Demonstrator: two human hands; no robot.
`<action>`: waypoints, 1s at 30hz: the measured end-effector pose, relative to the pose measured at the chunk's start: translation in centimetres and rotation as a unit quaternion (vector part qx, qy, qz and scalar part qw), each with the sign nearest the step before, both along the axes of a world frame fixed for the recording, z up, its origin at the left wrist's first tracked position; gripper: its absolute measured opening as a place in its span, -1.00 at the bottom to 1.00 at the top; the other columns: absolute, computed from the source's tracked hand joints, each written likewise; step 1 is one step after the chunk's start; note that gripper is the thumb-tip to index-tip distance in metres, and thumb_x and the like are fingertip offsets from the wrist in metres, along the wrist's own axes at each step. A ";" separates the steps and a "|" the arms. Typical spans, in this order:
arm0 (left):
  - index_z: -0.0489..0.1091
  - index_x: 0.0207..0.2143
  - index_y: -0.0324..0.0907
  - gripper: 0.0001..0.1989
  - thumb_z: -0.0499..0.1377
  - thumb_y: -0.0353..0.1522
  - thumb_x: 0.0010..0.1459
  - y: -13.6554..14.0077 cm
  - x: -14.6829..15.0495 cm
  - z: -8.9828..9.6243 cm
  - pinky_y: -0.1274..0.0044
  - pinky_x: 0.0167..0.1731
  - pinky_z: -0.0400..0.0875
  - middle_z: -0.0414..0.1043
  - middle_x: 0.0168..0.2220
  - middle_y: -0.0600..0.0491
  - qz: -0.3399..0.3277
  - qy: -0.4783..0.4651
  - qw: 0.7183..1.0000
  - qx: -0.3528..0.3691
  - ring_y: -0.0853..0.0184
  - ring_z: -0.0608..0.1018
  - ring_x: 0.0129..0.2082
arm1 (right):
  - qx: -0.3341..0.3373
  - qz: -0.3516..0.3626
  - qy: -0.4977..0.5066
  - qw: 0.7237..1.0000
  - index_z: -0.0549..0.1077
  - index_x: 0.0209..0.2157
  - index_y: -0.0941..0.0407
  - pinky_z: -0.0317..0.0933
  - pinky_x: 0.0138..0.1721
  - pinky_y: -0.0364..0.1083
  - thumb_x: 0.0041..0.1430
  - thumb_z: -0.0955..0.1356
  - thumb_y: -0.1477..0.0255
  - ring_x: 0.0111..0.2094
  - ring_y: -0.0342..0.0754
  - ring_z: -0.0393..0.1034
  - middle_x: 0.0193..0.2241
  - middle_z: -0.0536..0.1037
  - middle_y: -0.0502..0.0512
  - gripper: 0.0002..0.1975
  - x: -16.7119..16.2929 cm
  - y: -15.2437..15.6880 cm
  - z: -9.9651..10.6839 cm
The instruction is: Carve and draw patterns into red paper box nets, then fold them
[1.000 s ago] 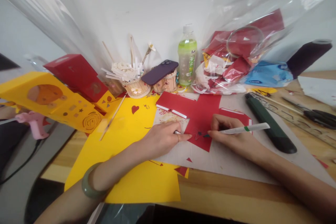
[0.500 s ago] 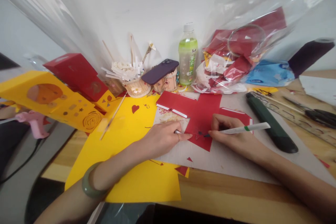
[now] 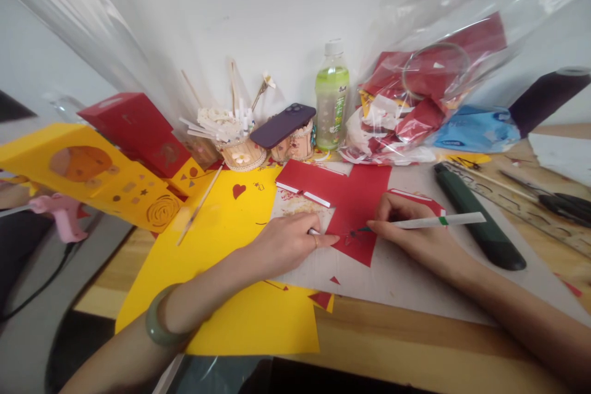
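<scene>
A red card cross with white-edged flaps (image 3: 344, 194) lies on a grey board (image 3: 406, 283). My left hand (image 3: 290, 240) rests at the left edge of its lower arm, index finger stretched onto the card. The other fingers curl round a small white stick-like thing (image 3: 313, 231), of which only the end shows. In a pinch, my right hand (image 3: 406, 228) holds a slim white pen-like tool (image 3: 455, 220) with a green band. Its dark green tip is at a small marked or cut shape (image 3: 351, 235) on the card; I cannot tell if it is nib or blade.
Yellow card (image 3: 221, 314) spreads under my left arm. Yellow and red boxes (image 3: 92, 166) stand left, near a pink glue gun (image 3: 62, 218). Behind are a phone (image 3: 284, 123), bottle (image 3: 332, 98) and scrap bag (image 3: 406, 111). A dark green cutter-like tool (image 3: 480, 215) and scissors (image 3: 561, 203) lie right.
My right hand has shifted slightly right and up with the white tool, which now lies flatter, and more of its green tip shows. My left hand stays in place on the card.
</scene>
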State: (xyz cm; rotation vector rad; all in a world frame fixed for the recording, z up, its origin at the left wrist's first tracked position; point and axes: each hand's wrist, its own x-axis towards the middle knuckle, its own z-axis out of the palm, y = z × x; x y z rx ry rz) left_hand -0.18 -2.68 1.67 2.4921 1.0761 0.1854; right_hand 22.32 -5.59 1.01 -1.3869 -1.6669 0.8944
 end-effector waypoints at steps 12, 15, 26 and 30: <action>0.38 -0.23 -0.13 -0.56 -0.17 -0.08 0.30 0.0 -0.3 -0.3 0.58 -0.36 0.22 0.28 -0.37 0.08 -0.039 -0.006 0.999 0.035 0.39 0.32 -0.37 | 0.005 0.041 -0.028 0.999 0.20 -0.58 0.09 0.00 -0.57 -0.17 0.07 0.32 0.38 -0.57 -0.17 0.14 -0.62 0.28 -0.07 -0.77 -0.1 0.0 -0.8; 0.40 -0.21 -0.11 -0.57 -0.19 -0.14 0.32 0.0 -0.3 -0.3 0.58 -0.37 0.22 0.27 -0.38 0.08 -0.059 0.004 0.996 0.067 0.39 0.32 -0.37 | 0.008 0.038 -0.031 0.999 0.20 -0.58 0.09 0.01 -0.57 -0.18 0.08 0.31 0.39 -0.57 -0.17 0.13 -0.61 0.28 -0.08 -0.78 0.0 0.0 -0.6; 0.40 -0.24 -0.13 -0.55 -0.19 -0.12 0.31 0.0 -0.3 -0.3 0.57 -0.38 0.23 0.27 -0.39 0.08 -0.051 -0.008 0.997 0.062 0.38 0.32 -0.38 | -0.001 0.063 -0.027 0.998 0.23 -0.56 0.09 0.02 -0.55 -0.17 0.10 0.32 0.33 -0.55 -0.16 0.15 -0.60 0.29 -0.07 -0.76 0.0 0.0 -0.7; 0.39 -0.25 -0.14 -0.57 -0.17 -0.10 0.30 0.0 -0.3 -0.2 0.57 -0.36 0.23 0.29 -0.37 0.07 -0.046 -0.012 0.998 0.039 0.38 0.33 -0.37 | -0.002 0.065 -0.022 0.998 0.22 -0.56 0.09 0.02 -0.55 -0.17 0.09 0.32 0.35 -0.55 -0.16 0.15 -0.60 0.29 -0.07 -0.76 0.0 -0.1 -0.8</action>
